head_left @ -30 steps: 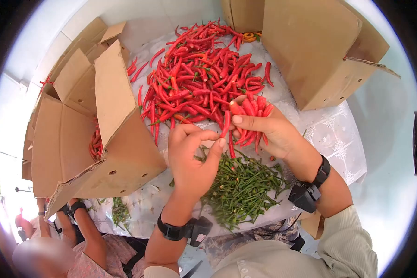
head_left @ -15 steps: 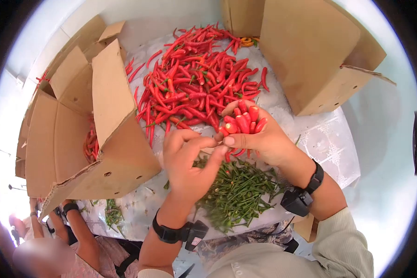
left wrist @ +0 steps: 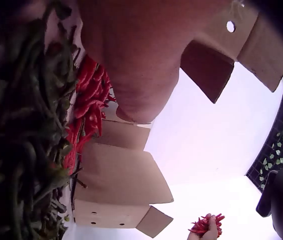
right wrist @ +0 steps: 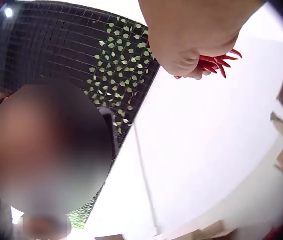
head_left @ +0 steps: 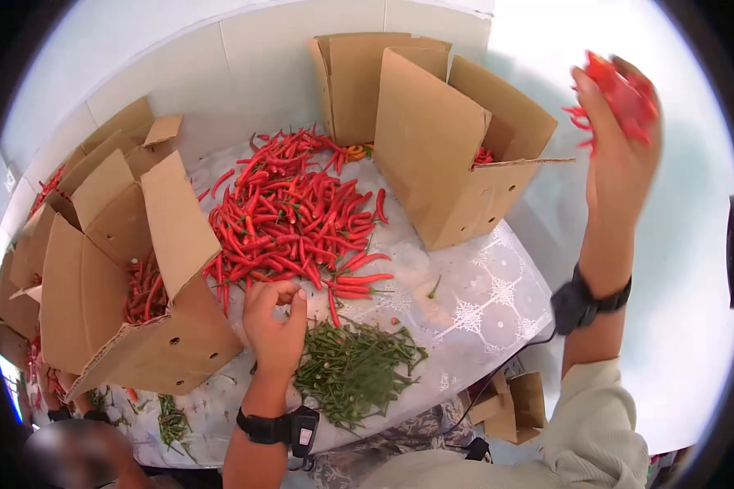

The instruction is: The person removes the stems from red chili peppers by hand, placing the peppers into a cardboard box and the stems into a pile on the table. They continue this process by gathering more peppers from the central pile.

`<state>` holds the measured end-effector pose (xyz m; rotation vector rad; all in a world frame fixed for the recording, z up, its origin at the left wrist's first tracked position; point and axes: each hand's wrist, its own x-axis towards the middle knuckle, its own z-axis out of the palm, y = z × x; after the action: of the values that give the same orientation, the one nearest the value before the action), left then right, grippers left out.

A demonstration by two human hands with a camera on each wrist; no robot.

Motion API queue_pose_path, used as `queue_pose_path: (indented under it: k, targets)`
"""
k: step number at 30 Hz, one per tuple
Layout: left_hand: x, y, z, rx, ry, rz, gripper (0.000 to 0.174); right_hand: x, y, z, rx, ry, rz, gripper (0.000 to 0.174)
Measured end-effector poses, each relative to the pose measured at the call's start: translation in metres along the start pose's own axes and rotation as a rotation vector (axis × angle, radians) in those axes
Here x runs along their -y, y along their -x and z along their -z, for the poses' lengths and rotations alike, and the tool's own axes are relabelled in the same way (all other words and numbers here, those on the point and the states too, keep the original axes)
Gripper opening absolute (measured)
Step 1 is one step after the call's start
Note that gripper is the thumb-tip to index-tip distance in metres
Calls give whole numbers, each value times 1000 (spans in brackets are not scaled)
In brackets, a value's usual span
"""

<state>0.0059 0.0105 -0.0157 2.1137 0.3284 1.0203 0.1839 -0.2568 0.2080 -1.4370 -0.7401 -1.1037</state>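
The tabletop (head_left: 481,326) carries a broad pile of red chillies (head_left: 289,220), most of it seemingly not yet stemmed. Left of the pile, an open cardboard box (head_left: 138,326) already holds some chillies. Right of the pile stands a second box (head_left: 432,163). Just nearer than the pile lies a heap of green stems (head_left: 350,367), so a fair share looks done. The left hand (head_left: 275,322) sits at the pile's near edge, fingers curled; whether they pinch a chilli I cannot tell. The right hand (head_left: 619,155), raised high to the pile's right, clutches a handful of chillies (head_left: 619,85).
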Motion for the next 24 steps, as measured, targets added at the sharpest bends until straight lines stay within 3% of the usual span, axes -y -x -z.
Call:
queue_pose_path:
  k: [3, 5, 7, 8, 10, 12, 14, 16, 18, 20, 22, 24]
  targets:
    - [6, 1, 0, -52, 7, 5, 10, -51, -28, -17, 163, 155, -149, 46]
    - [7, 1, -1, -58, 10, 8, 10, -69, -27, -27, 481, 352, -265, 58]
    - [9, 1, 3, -55, 16, 17, 11, -94, -17, -35, 556, 612, -34, 55]
    - [9, 1, 2, -52, 28, 22, 11, -98, -14, -35, 490, 599, 49, 51]
    - [9, 1, 1, -45, 29, 26, 11, -72, -7, -33, 362, 567, 212, 44]
    - [5, 0, 1, -37, 34, 16, 11, -15, 18, -36, 261, 360, 202, 31]
    - [5, 1, -2, -32, 31, 13, 10, 29, 59, -43, 394, 252, -136, 23]
    - [4, 1, -1, -22, 55, 62, 10, 36, 101, -55, 719, 232, -125, 23]
    - [5, 0, 0, -46, 84, 115, 12, 4, 156, -84, 842, 160, 67, 27]
    - [10, 0, -1, -107, 122, 182, 13, -30, 180, -111, 1072, 274, -77, 34]
    - [18, 0, -2, -153, 56, 197, 16, -83, 192, -138, 1106, 356, -250, 44]
    - [20, -2, -2, -176, -114, 162, 22, -109, 197, -159, 1045, 444, -309, 50]
